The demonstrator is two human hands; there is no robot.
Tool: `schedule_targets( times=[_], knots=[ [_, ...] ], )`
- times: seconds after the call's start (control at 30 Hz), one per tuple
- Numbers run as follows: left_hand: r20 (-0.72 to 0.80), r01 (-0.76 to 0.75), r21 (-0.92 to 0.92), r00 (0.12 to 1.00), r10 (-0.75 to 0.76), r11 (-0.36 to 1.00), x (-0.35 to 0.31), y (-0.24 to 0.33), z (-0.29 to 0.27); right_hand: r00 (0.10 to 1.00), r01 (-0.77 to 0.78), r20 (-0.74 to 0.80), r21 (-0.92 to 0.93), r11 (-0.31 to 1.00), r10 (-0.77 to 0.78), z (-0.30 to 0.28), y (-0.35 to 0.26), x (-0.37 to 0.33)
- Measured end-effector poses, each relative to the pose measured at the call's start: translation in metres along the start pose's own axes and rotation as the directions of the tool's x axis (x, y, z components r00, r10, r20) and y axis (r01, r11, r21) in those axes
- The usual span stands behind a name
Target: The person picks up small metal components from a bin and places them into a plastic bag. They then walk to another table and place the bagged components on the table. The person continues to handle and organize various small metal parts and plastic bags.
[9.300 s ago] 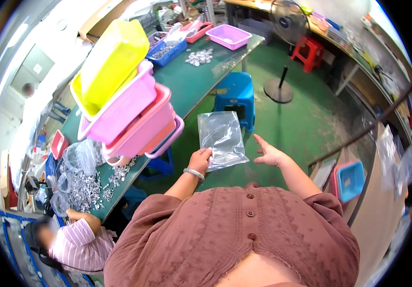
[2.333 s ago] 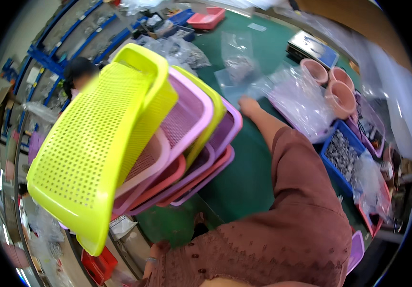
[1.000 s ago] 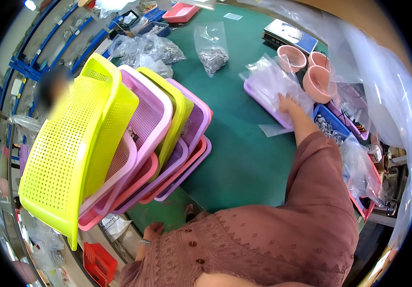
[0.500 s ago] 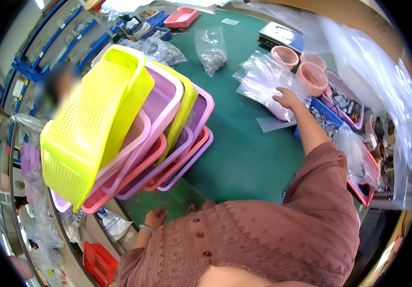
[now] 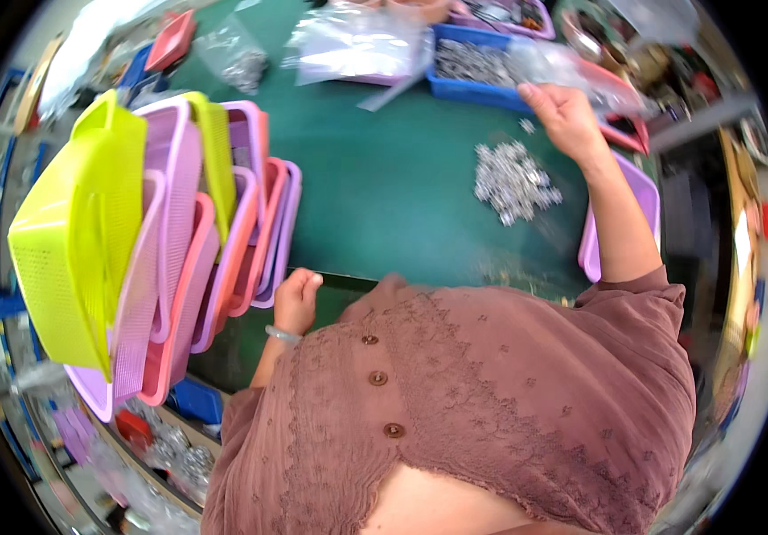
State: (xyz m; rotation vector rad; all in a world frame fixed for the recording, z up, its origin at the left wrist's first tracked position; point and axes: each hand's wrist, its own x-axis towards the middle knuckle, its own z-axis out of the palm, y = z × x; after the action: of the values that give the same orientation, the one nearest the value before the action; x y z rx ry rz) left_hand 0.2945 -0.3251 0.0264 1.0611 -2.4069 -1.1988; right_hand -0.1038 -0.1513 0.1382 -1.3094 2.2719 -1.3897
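My right hand is raised over the right side of the green table, its fingers curled in and the thumb pressed near them. Whether anything small is held there is hidden. Below and to its left lies a loose pile of small silver metal parts, with one stray piece close to the fingertips. Just beyond the hand is a blue tray of similar silver pieces. My left hand, with a pale bracelet at the wrist, hangs by the table's near edge, loosely closed with nothing visible in it.
Yellow, purple and pink plastic baskets are stacked high on the left. Clear plastic bags lie at the back, left of the blue tray. A purple tray sits under my right forearm. Shelves line the far left.
My view has turned to the right and down. My right hand has come away from the clear bags and back toward the silver pile. My left hand stays low by the table edge.
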Motion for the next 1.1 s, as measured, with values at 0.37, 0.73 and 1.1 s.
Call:
schedule_targets(
  times=[0.37,0.73,1.1],
  knots=[
    [0.507,0.265,-0.801,0.777,0.373,0.537,0.043,0.1,0.045,0.979,0.006,0.025,0.988,-0.153,0.203,0.029,-0.028,-0.183],
    [0.267,-0.723,0.079,0.678,0.685,0.686,0.009,0.029,0.103,0.847,-0.478,0.428,0.873,0.096,0.316,0.184,-0.076,-0.253],
    [0.527,0.112,0.125,0.835,-0.161,0.986,-0.065,-0.148,0.06,0.07,-0.993,0.235,0.111,0.045,0.97,0.139,0.11,-0.476]
  ],
)
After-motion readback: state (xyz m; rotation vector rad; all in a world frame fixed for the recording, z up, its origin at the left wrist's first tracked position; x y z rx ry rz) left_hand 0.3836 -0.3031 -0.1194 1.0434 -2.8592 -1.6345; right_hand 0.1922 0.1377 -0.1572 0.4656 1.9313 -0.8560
